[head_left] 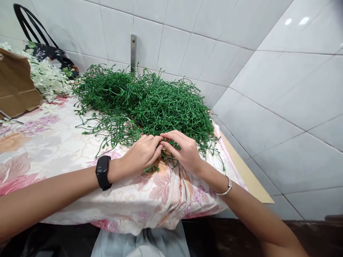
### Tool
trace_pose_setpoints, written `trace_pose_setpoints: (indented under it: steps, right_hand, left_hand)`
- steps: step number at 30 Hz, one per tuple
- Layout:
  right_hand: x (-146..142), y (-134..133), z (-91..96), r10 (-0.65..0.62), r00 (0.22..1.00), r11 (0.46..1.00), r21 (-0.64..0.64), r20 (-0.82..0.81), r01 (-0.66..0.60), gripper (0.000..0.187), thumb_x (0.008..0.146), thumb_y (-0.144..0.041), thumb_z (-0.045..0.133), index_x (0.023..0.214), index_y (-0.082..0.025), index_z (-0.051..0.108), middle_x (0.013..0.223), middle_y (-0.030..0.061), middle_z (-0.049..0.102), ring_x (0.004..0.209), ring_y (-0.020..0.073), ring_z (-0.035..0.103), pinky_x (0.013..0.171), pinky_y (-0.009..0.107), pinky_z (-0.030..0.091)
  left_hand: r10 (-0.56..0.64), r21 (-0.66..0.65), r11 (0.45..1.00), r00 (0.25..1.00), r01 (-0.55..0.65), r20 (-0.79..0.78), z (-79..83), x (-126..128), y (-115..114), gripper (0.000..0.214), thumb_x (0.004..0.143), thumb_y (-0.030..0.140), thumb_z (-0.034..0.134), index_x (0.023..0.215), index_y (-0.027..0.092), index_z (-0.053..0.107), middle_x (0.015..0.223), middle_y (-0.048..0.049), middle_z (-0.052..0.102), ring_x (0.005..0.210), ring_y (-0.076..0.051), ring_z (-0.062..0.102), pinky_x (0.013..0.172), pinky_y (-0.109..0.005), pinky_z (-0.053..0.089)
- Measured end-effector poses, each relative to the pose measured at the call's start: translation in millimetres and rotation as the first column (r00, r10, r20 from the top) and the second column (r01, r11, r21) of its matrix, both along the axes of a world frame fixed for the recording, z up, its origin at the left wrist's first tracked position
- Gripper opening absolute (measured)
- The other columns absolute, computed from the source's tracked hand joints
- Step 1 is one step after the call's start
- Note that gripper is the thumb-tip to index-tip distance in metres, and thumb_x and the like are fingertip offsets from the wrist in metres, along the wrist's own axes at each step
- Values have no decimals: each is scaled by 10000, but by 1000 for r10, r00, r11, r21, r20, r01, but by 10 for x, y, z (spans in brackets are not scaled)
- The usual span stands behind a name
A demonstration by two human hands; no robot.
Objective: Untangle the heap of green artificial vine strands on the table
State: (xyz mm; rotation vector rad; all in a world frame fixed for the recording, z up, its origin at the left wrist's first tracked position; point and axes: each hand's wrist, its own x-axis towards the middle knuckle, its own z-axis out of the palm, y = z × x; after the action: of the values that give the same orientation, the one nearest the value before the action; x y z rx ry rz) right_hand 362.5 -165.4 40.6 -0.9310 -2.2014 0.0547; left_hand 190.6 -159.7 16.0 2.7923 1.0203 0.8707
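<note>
A large heap of thin green artificial flower stems lies on the table in front of me. At its near edge my left hand is closed, fingertips pinched together, with a green stem poking out below it. My right hand meets it fingertip to fingertip, thumb and fingers closed on the same small bunch of green stems. Exactly how many stems are between the fingers is hidden. A looser spread of stems lies to the left of the heap.
A floral cloth covers the table, bunched up at the front. White artificial flowers, a brown paper bag and a dark floral bag stand at the left. Tiled walls close off the back and right.
</note>
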Motion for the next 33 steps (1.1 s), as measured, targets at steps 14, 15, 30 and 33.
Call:
trace_pose_setpoints:
  steps: [14, 15, 30, 33]
  right_hand:
    - [64, -28, 135, -193, 893, 915, 403, 407, 14, 155, 822, -197, 443, 905, -121, 550, 794, 55, 587, 750, 142, 478, 671, 299, 362]
    - [74, -32, 146, -214, 878, 908, 419, 429, 16, 149, 825, -199, 437, 891, -122, 546, 784, 54, 581, 746, 142, 470, 669, 298, 352]
    - [134, -53, 203, -265, 807, 816, 569, 527, -104, 156, 803, -169, 410, 658, -169, 465, 613, -4, 413, 618, 111, 332, 621, 275, 267]
    - [126, -44, 184, -294, 832, 768, 634, 471, -88, 170, 779, -157, 430, 610, -177, 430, 578, -14, 386, 595, 110, 310, 604, 276, 252]
  left_hand:
    - [18, 204, 979, 998, -4, -64, 123, -41, -28, 257, 886, 206, 274, 880, 104, 510, 799, -84, 559, 716, -172, 472, 655, -306, 410]
    - [13, 221, 975, 998, 2, -65, 142, -46, -34, 249, 882, 190, 282, 868, 103, 515, 793, -85, 558, 713, -171, 467, 650, -304, 410]
    - [2, 337, 941, 1000, 4, -19, 145, -91, -123, 172, 835, 129, 386, 735, 123, 527, 644, -36, 532, 629, -135, 460, 570, -247, 383]
    - [1, 309, 951, 1000, -1, 1, 156, -93, -154, 174, 833, 126, 382, 728, 128, 520, 641, -28, 527, 596, -122, 450, 545, -236, 366]
